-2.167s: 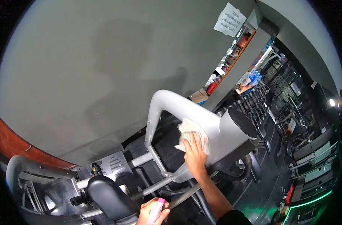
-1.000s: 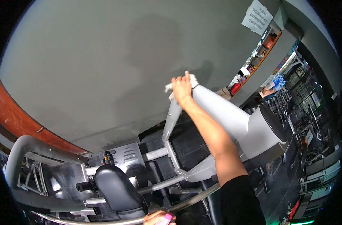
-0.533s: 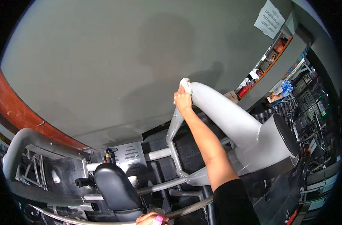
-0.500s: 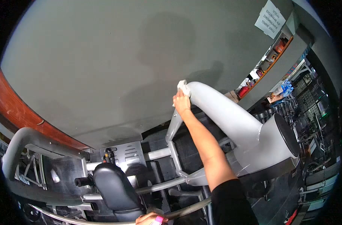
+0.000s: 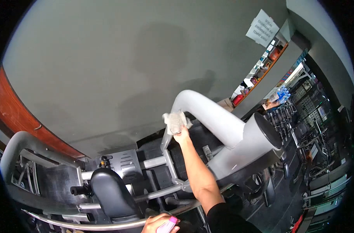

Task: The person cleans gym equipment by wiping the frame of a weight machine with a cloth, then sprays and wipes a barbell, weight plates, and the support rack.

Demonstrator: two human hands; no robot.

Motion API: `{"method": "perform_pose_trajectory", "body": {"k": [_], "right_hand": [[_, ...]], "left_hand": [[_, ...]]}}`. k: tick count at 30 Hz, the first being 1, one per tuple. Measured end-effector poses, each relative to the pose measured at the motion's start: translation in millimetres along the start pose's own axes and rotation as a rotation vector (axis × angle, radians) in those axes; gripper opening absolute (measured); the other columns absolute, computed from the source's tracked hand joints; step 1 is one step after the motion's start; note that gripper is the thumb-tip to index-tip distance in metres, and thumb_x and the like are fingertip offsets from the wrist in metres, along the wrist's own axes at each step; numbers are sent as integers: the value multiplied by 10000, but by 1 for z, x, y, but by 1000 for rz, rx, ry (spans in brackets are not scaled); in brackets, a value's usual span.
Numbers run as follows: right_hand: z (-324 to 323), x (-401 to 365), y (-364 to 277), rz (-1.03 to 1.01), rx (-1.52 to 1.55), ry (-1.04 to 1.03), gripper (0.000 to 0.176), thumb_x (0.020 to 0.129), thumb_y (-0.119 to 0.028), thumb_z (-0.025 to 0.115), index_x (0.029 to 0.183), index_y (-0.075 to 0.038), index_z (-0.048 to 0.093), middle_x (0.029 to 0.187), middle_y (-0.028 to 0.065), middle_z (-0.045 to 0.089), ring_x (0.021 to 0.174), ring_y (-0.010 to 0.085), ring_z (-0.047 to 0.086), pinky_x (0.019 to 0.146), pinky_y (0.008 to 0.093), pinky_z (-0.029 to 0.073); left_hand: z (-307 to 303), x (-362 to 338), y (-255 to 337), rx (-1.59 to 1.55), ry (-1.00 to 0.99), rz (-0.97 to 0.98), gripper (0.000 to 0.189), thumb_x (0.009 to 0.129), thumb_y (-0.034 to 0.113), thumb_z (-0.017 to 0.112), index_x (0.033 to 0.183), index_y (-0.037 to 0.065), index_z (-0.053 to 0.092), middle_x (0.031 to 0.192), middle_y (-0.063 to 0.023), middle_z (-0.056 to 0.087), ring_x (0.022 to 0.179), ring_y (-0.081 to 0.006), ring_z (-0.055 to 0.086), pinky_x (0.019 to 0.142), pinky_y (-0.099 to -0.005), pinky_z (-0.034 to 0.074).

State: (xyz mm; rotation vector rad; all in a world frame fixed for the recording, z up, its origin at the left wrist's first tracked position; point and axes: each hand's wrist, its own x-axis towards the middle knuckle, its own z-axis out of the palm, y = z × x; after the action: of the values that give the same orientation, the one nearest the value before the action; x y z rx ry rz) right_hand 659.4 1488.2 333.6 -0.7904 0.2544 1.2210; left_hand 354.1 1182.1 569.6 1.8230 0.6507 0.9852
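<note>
My right hand point(image 5: 182, 135) is closed on a crumpled off-white cloth point(image 5: 176, 122). The cloth lies over the descending part of a thick grey machine frame point(image 5: 214, 112), just below its rounded bend, and hides most of my fingers. At the bottom edge my left hand point(image 5: 155, 224) wraps round a small pink object point(image 5: 167, 225), whose kind I cannot tell. That hand is right beside a curved metal rail point(image 5: 107, 226). A black padded seat point(image 5: 113, 194) stands to its left.
Behind the frame rises a grey wall point(image 5: 87, 58) with a paper sign point(image 5: 262, 28). A shelf point(image 5: 264, 73) of small items runs along the right, near water bottles point(image 5: 280, 95) and racked dumbbells point(image 5: 282, 120). A slotted metal plate point(image 5: 124, 165) lies beyond the seat.
My right hand and the cloth have slid down from the frame's top bend to its descending part, and the cloth has spread out more. More of the pink object shows in my left hand.
</note>
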Motion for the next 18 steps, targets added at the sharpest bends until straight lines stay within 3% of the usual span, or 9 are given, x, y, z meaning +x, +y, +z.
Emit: {"method": "perform_pose_trajectory", "body": {"k": [2, 5, 8, 9, 10, 11, 13, 14, 18], "right_hand": [[20, -13, -18, -67, 269, 26, 386, 998, -278, 327, 1250, -29, 481, 1199, 128, 596, 1090, 267, 589, 963, 445, 472], [35, -36, -49, -35, 583, -253, 331, 992, -233, 364, 1124, 7, 551, 1107, 138, 638, 1005, 261, 624, 841, 396, 538], [22, -80, -55, 44, 705, -367, 299, 982, -201, 379, 1094, 9, 560, 1093, 141, 642, 975, 257, 636, 806, 373, 557], [19, -109, -53, -51, 683, -325, 285, 976, -187, 383, 1088, -3, 570, 1090, 136, 643, 956, 249, 645, 808, 366, 562], [-4, -116, -49, -18, 633, -780, 304, 979, -211, 374, 1104, -14, 569, 1092, 129, 645, 975, 245, 641, 819, 372, 558], [-2, -138, -48, -103, 640, -464, 341, 986, -253, 361, 1138, -23, 562, 1133, 125, 632, 1023, 246, 625, 874, 381, 532], [11, -198, -53, -318, 441, -157, 400, 1006, -269, 295, 1220, -12, 513, 1225, 154, 578, 1145, 272, 550, 1020, 419, 416], [2, -212, -56, -395, 357, -222, 433, 1001, -334, 305, 1238, -29, 502, 1253, 135, 563, 1154, 271, 545, 1023, 422, 408], [4, -290, -55, -265, 170, -306, 421, 1000, -304, 339, 1299, -32, 457, 1278, 129, 542, 1178, 260, 521, 1036, 425, 392]], "left_hand": [[-1, -2, 3, 10, -20, 7, 215, 722, 36, 704, 905, -7, 600, 811, -137, 630, 727, -315, 619, 641, -367, 517], [-1, -5, 4, 66, -17, 46, 218, 726, 33, 701, 907, -22, 593, 796, -138, 626, 721, -329, 615, 639, -375, 516], [-4, -8, 18, 52, -39, 43, 248, 731, 52, 700, 934, -33, 586, 788, -141, 627, 730, -346, 617, 672, -393, 518], [-5, -8, 22, 37, -51, 50, 256, 740, 71, 694, 948, -30, 586, 792, -140, 630, 734, -345, 619, 692, -402, 515], [-4, -6, 23, 22, -58, 67, 265, 749, 91, 689, 963, -27, 585, 797, -138, 634, 738, -343, 622, 713, -411, 512], [0, -9, 19, 176, -72, 163, 269, 771, 135, 672, 975, -18, 587, 814, -131, 642, 757, -335, 624, 740, -415, 503], [-1, -11, 19, 107, -112, 106, 261, 776, 145, 665, 969, -13, 589, 820, -131, 642, 760, -331, 623, 738, -410, 501], [-1, -10, 21, 44, -139, 29, 253, 781, 155, 657, 963, -8, 591, 826, -130, 642, 763, -328, 621, 737, -404, 499], [5, -5, 18, 73, -175, 55, 227, 790, 163, 638, 945, 4, 592, 845, -143, 638, 762, -325, 617, 705, -402, 496]]}}
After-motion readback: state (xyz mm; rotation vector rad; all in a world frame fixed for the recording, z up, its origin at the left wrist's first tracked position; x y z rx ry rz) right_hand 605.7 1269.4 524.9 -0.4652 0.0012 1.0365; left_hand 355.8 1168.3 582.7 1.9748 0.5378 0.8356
